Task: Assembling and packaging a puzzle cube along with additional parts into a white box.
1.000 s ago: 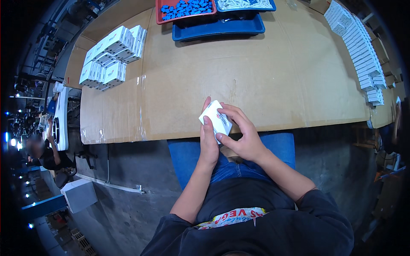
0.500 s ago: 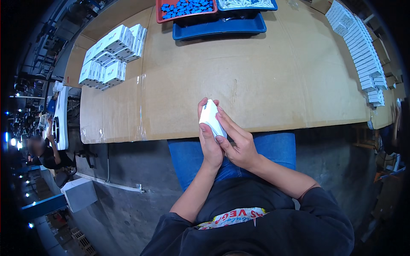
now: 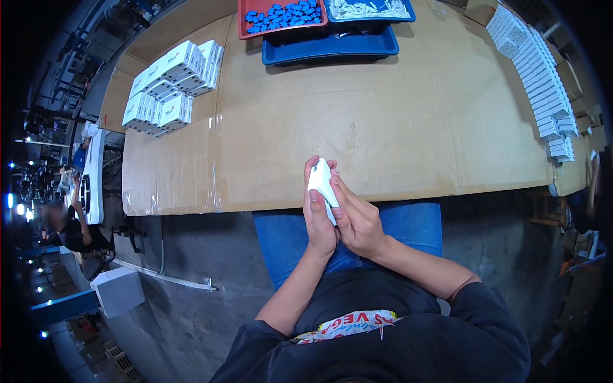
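A small white box [image 3: 321, 180] is held between my two hands, just over the near edge of the cardboard-covered table [image 3: 357, 140]. My left hand [image 3: 317, 220] grips its left side, with the thumb on the near face and fingers around the far end. On the other side my right hand [image 3: 361, 220] wraps the box, its thumb near the lower end and its fingers along the right side. The box is tilted, and my fingers cover much of it.
Stacked white boxes [image 3: 172, 73] stand at the table's left. A long row of white boxes [image 3: 533, 73] lines the right side. At the far edge are a red tray [image 3: 246, 30] of blue pieces, a tray of white pieces [image 3: 367, 9] and a blue tray [image 3: 329, 54]. Another person [image 3: 73, 226] sits far left.
Both hands have come slightly nearer to me with the white box. The box has turned a little, so its near face looks narrower.
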Demonstrator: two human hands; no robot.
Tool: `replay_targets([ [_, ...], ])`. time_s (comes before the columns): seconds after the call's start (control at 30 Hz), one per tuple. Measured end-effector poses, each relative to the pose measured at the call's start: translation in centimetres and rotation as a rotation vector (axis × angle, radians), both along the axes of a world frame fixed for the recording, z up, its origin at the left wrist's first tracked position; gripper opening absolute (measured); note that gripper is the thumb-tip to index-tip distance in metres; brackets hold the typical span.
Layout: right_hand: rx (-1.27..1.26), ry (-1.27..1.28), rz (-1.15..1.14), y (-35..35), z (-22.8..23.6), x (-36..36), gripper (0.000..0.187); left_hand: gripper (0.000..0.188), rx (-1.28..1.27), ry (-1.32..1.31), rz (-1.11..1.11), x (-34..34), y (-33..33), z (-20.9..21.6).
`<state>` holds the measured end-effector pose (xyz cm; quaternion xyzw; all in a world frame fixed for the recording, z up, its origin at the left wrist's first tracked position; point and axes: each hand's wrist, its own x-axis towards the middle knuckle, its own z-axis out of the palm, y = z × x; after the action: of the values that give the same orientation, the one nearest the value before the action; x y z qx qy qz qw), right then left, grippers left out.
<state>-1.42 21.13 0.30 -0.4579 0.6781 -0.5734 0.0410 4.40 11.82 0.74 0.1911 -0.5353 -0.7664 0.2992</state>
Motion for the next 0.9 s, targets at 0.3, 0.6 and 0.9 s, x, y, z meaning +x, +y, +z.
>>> replay_targets([
  [0.3, -0.031, -0.150, 0.047, -0.7, 1.4, 0.1, 0.050, 0.092, 0.012, 0.090, -0.001, -0.3, -1.1, 0.4],
  [0.6, -0.021, -1.118, 0.211, -0.9, 3.8, -1.0, 0.055, 0.106, -0.554, -0.037, 0.051, 0.4, -2.1, 0.0],
  [0.9, -0.100, -1.127, 0.184, -1.4, 2.9, 0.9, 0.058, 0.096, -0.707, -0.056, 0.210, 0.2, -1.8, -0.9],
])
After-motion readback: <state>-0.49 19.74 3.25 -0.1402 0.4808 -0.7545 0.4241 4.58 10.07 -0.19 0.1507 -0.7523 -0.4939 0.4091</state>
